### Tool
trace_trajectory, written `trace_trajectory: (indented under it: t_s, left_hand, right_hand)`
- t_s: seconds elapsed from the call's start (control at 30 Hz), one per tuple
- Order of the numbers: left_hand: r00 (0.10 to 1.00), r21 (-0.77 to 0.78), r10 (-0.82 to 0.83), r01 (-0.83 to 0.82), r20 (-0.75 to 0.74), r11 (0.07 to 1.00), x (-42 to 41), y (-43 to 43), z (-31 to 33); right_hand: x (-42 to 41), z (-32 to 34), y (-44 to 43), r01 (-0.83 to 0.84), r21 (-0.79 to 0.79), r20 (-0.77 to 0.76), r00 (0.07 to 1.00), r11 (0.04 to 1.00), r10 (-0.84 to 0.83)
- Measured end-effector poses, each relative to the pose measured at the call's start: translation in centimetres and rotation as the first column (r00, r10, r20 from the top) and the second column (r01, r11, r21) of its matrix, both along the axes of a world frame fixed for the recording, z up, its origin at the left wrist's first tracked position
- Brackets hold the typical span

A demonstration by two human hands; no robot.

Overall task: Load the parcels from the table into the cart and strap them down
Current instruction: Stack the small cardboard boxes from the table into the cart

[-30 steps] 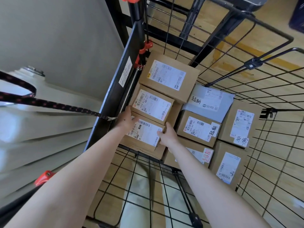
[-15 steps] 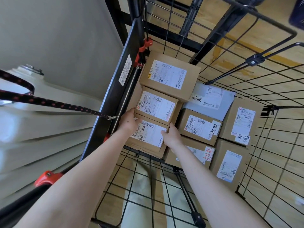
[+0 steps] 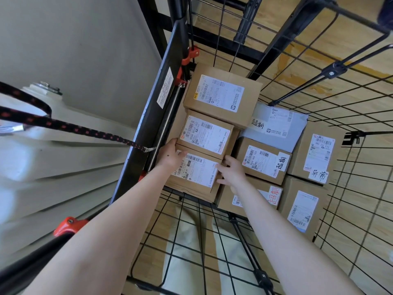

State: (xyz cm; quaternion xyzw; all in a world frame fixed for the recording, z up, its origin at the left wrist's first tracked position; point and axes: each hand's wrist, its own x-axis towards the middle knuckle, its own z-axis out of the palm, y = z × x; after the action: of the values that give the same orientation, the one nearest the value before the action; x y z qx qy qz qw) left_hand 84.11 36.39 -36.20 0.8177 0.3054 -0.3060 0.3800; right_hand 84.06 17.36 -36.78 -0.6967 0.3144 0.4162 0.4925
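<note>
We look down into the wire cart; our left grip and right grip hold the near parcel between them; it lies in the cart's near-left corner, on top of another brown box whose edge shows beneath it. The left grip clasps the parcel's left side, thumb over the edge of the white label, fingers hidden down the side; the right grip clasps the right side, fingers curled at the top edge, thumb lower down. The near parcel touches the middle parcel just behind it; beyond that, along the cart's left edge, lies the far parcel. Towards the cart's right edge lie a grey mailer and more brown boxes with labels, some bearing handwritten tags; one box sits just beside our right grip. The strap, black with red dots, runs taut from the left and hooks onto the cart's left frame, near our left grip but not touching it.
</note>
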Motion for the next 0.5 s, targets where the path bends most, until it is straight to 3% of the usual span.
trace_trajectory:
  t_s: [0.1, 0.23, 0.5]
  left_hand:
    - [1.0, 0.036, 0.012, -0.012, -0.01, 0.999, 0.1, -0.2, -0.1]
    - [1.0, 0.121, 0.016, -0.016, 0.005, 0.993, 0.2, -0.5, 0.4]
    - [0.991, 0.15, -0.094, 0.079, 0.096, 0.985, -0.6, -2.3, 5.1]
  right_hand:
    - [0.3, 0.0, -0.2, 0.029, -0.011, -0.023, 0.999, 1.0, -0.029]
    - [0.7, 0.5, 0.1, -0.049, -0.09, 0.019, 0.998, 0.995, 0.051]
    - [1.7, 5.4, -0.7, -0.132, -0.129, 0.104, 0.984, 0.983, 0.146]
